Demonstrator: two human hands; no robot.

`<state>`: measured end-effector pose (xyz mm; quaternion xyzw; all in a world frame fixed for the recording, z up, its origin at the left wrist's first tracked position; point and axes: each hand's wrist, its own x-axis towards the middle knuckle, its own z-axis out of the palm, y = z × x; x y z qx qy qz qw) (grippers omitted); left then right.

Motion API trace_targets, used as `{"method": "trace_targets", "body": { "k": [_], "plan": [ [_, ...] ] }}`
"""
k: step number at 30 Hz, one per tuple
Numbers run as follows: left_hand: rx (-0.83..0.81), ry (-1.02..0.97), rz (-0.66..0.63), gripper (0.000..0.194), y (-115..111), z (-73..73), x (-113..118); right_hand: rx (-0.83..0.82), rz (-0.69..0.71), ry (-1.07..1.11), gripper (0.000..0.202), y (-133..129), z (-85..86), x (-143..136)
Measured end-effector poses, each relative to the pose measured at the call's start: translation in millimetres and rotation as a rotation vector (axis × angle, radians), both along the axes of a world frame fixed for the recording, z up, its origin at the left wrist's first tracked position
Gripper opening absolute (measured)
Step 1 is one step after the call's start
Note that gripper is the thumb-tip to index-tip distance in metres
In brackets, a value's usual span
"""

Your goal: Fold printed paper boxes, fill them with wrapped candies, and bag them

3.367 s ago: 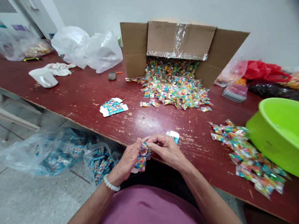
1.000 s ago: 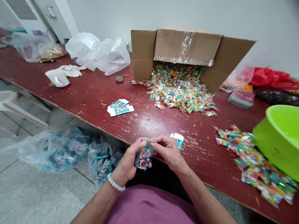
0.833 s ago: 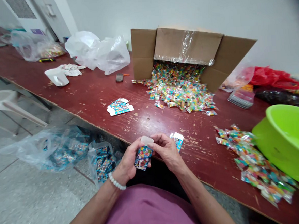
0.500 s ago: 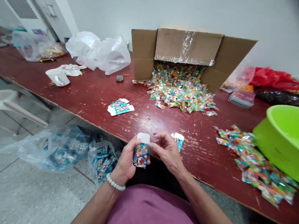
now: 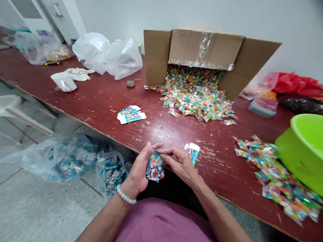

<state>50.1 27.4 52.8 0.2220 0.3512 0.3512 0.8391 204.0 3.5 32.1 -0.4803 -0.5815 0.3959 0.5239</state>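
Lying gripped in the left hand (image 5: 139, 171), the blue box (image 5: 155, 166) has its top pinched by the right hand (image 5: 182, 164).

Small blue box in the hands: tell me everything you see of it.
The small box looks like thin card, its visible face printed in blue with busy multicoloured artwork. It lies in the left hand, printed face up, by the near edge of the table. The right hand touches its upper end.
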Motion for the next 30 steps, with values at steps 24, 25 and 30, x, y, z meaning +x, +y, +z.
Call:
{"method": "trace_targets", "body": {
  "k": [24, 25, 30],
  "plan": [
    [-0.039, 0.073, 0.079, 0.037, 0.6, -14.4, -4.3, -0.058, 0.167, -0.066, 0.022, -10.5, -5.2, -11.7],
    [0.000, 0.105, 0.123, 0.037, 0.1, -16.5, -7.8, -0.032, 0.198, -0.132, 0.028, -10.8, -7.5, -13.4],
    [0.129, 0.341, 0.320, 0.046, -2.3, -27.0, -48.4, 0.050, 0.059, -0.384, 0.048, -8.7, -11.6, 16.0]
  ]
}}
